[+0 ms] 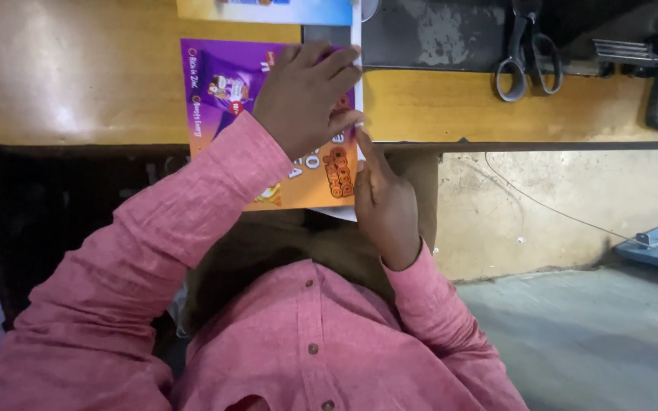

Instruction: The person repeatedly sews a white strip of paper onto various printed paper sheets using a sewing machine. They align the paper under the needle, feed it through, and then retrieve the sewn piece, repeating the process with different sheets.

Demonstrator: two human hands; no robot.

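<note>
Right now: left hand (302, 95) spread flat, fingers (336, 65) released and pressing down on the printed sheet (226, 87), gripping nothing. Right hand (382, 202) just below it, index finger extended along the sheet's right edge, other fingers loosely curled; whether they pinch that edge, cannot tell. Sheet directly under the left palm, purple above and orange below, long axis running away from the body, near end hanging past the counter (78, 76) edge over the lap. Left hand nearer the sheet's middle, right nearer its margin. Scissors (527, 57) well apart to the right, untouched.
</note>
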